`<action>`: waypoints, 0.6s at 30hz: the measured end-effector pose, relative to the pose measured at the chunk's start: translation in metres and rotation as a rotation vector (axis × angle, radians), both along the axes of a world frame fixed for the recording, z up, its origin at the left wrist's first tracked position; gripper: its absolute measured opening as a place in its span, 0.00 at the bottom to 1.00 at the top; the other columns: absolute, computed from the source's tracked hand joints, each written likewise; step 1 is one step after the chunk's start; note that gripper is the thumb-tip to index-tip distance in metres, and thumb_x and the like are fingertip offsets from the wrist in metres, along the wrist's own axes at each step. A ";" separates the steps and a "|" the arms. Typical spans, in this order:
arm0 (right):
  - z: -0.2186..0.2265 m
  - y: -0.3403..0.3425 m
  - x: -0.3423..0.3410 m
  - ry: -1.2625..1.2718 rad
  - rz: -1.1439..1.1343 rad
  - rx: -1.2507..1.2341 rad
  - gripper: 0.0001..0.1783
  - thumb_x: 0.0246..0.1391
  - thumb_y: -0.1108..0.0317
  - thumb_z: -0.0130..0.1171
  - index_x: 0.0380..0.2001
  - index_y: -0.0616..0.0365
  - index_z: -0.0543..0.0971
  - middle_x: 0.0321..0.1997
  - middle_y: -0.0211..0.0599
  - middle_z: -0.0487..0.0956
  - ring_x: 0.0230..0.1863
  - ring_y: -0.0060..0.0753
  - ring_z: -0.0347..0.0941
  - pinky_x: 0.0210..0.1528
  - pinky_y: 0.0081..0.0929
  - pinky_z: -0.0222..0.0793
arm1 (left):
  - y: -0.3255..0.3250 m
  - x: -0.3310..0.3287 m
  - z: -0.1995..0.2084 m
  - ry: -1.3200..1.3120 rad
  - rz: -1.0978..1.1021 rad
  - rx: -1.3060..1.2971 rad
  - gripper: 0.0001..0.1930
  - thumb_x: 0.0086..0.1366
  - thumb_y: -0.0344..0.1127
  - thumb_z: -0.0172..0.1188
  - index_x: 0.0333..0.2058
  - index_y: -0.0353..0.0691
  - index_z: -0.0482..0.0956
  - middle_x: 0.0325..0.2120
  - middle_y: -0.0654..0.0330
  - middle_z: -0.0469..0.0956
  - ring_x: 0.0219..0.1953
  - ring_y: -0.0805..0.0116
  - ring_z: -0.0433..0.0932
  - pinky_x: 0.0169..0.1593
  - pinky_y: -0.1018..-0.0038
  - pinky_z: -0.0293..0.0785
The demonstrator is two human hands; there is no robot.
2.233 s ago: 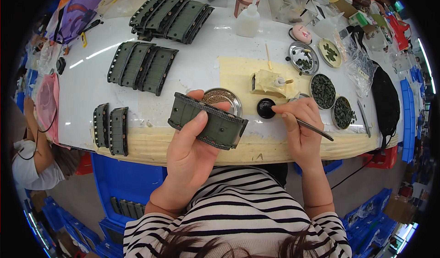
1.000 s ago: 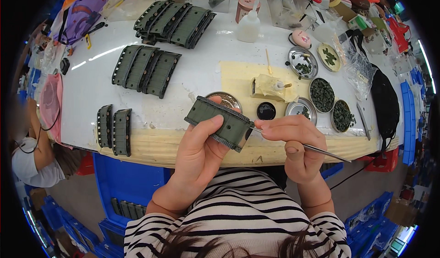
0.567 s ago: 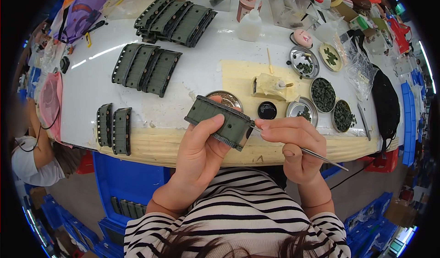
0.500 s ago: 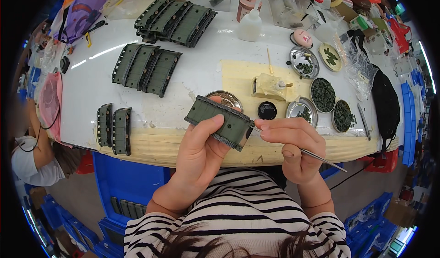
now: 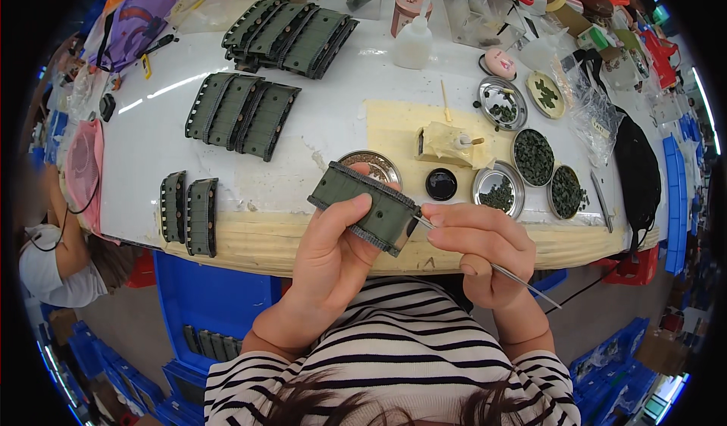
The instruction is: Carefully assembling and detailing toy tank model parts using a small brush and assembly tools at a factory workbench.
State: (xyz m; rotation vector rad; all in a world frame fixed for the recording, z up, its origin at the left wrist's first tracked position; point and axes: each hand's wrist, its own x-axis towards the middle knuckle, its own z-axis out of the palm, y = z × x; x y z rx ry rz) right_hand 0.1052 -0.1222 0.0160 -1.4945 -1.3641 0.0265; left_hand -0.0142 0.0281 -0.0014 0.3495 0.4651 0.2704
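My left hand (image 5: 327, 255) is closed round a dark green curved piece with ridged rims (image 5: 394, 212), its thumb lying on the top face. The piece is tilted over the table's near edge. My right hand (image 5: 496, 252) pinches slim metal tweezers (image 5: 528, 285), whose tips meet the piece's right end; whether a small part is between them cannot be made out. Behind the left fingers sits a round metal dish (image 5: 390, 170) of tiny brownish bits. Beyond the right hand are a small black pot (image 5: 441, 184) and a metal dish with green bits (image 5: 517, 199).
Similar green pieces stand in groups on the left (image 5: 242, 115), farther back (image 5: 295, 36) and nearer (image 5: 201, 216). At the right are tins of green bits (image 5: 534, 158), another pair of tweezers (image 5: 603, 201) and a black cloth bag (image 5: 634, 176). A white squeeze bottle (image 5: 413, 43) stands behind.
The green piece has shifted slightly down and to the right in my left hand's hold. My right hand and the tweezers have moved a little left, with the tweezers still at its end.
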 end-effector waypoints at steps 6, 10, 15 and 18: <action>-0.002 0.000 -0.003 0.003 0.016 0.047 0.14 0.46 0.75 0.61 0.38 0.64 0.80 0.38 0.44 0.78 0.40 0.43 0.79 0.39 0.30 0.77 | 0.002 0.000 0.001 -0.031 -0.030 -0.064 0.17 0.64 0.28 0.51 0.52 0.42 0.67 0.45 0.53 0.74 0.48 0.65 0.75 0.49 0.67 0.75; 0.001 -0.003 -0.004 0.028 0.007 0.041 0.16 0.46 0.72 0.63 0.40 0.64 0.80 0.40 0.44 0.78 0.42 0.41 0.78 0.41 0.29 0.76 | 0.005 0.000 0.002 -0.050 -0.053 -0.046 0.17 0.64 0.28 0.50 0.53 0.42 0.67 0.45 0.53 0.74 0.49 0.65 0.75 0.50 0.66 0.75; 0.001 -0.006 -0.007 0.061 0.024 0.057 0.18 0.47 0.69 0.63 0.43 0.63 0.79 0.43 0.44 0.77 0.44 0.40 0.77 0.42 0.29 0.75 | 0.004 0.002 -0.001 -0.127 -0.063 -0.101 0.17 0.63 0.28 0.49 0.52 0.36 0.68 0.43 0.51 0.75 0.48 0.62 0.76 0.52 0.66 0.76; -0.001 -0.006 -0.008 0.044 0.025 0.061 0.19 0.48 0.68 0.63 0.44 0.63 0.78 0.43 0.45 0.77 0.45 0.41 0.76 0.42 0.30 0.75 | 0.004 0.002 -0.001 -0.129 -0.062 -0.112 0.17 0.63 0.28 0.49 0.52 0.35 0.68 0.43 0.50 0.75 0.48 0.62 0.76 0.51 0.66 0.76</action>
